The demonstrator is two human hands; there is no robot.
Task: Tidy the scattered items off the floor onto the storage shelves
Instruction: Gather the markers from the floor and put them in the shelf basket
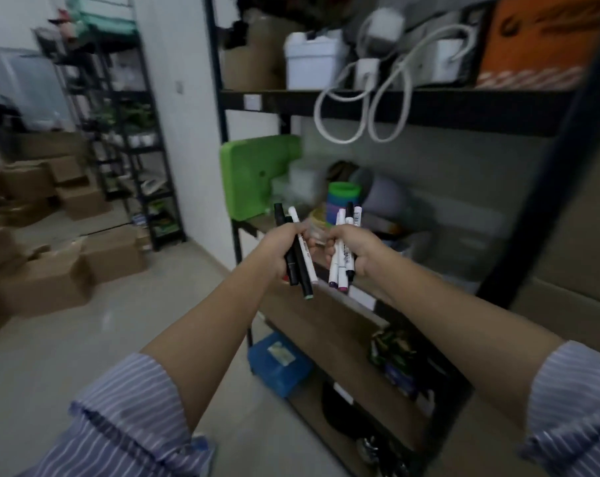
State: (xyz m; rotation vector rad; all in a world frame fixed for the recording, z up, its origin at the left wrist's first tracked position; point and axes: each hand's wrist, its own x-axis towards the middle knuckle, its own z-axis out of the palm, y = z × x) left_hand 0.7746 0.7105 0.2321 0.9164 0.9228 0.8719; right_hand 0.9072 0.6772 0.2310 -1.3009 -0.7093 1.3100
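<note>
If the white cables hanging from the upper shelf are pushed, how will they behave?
The white cables droop in loose loops over the shelf edge, so they are probably floppy and would swing. Their loops hang free below it, so they may snag the markers held by the right hand.

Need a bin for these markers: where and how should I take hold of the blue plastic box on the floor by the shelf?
Probably grip the blue plastic box by its two long side edges, coming from above on the open floor side. It lies flat with its lid up, and its far end is tucked under the wooden shelf. Both hands hold markers now, so free one first.
</note>
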